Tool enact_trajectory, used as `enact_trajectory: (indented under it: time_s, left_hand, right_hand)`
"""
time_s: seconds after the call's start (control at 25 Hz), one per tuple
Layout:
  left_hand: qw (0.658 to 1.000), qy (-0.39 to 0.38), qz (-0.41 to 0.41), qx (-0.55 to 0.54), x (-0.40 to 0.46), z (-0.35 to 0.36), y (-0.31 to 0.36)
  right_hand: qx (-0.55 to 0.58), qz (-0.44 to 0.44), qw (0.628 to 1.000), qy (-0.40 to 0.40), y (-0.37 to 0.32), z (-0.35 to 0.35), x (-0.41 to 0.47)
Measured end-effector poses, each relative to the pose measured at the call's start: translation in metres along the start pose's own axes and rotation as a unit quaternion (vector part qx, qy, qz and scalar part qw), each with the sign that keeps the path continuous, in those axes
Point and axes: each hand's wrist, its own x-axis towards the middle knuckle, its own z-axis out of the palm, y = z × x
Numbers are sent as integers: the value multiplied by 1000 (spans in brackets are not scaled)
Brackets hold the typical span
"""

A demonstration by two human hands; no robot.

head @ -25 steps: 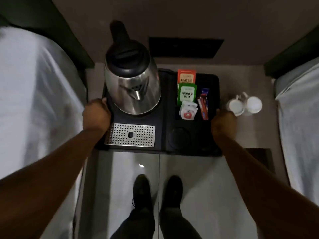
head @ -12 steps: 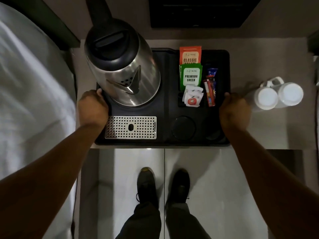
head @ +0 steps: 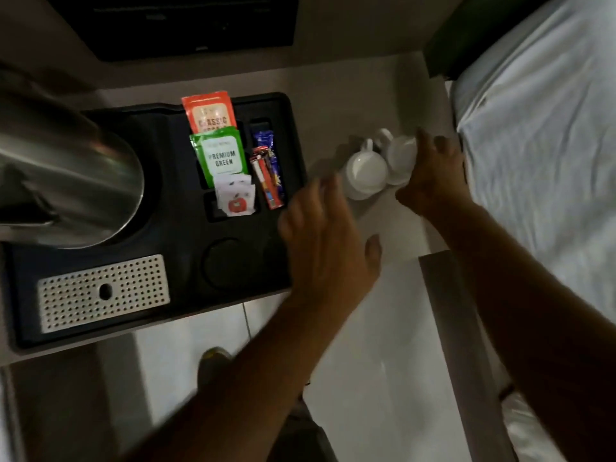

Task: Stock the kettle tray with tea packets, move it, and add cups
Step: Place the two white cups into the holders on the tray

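Note:
The black kettle tray (head: 186, 268) rests on the bedside table with the steel kettle (head: 66, 181) on its left part. Orange (head: 210, 111) and green (head: 221, 155) tea packets, a white sachet (head: 235, 196) and stick sachets (head: 268, 168) stand in its slots. Two white cups sit on the table right of the tray. My right hand (head: 433, 171) wraps the right cup (head: 401, 153). My left hand (head: 326, 241), fingers spread and blurred, hovers over the tray's right edge just short of the left cup (head: 365, 170).
A white bed (head: 540, 155) lies close on the right. A dark panel (head: 186, 25) is set in the wall behind the table. A perforated metal drip plate (head: 100, 291) sits at the tray's front left. Below are the light floor and my shoe (head: 213, 365).
Both hands have let go of the tray's sides and moved right to the cups. The view has swung right; the tray now rests on the table.

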Motion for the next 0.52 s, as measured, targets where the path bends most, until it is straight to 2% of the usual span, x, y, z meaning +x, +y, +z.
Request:
enact_trajectory:
  time_s: [0.04,0.08,0.12,0.2,0.32,0.44,0.52]
  left_hand:
    - [998,-22,36,38,21,13,22]
    - [994,-79,51,52,46,23,36]
    - [990,-126,45,51,67,30,45]
    - [986,-145,63,48,88,43,52]
    - [988,-120,99,-20,78,36,32]
    - [985,-47,76,-147,35,-4,-6]
    - [986,-33,20,-161,-7,-36,-53]
  right_hand:
    - [2,-10,999,-46,2,3,13]
    - [19,-21,997,-72,4,7,24]
    - [44,-32,996,-73,6,11,31]
    - [90,-53,994,-34,8,15,34]
    - [147,-23,988,35,4,11,14]
    - [271,9,954,129,-19,3,-49]
    - [321,2,943,90,-55,13,-100]
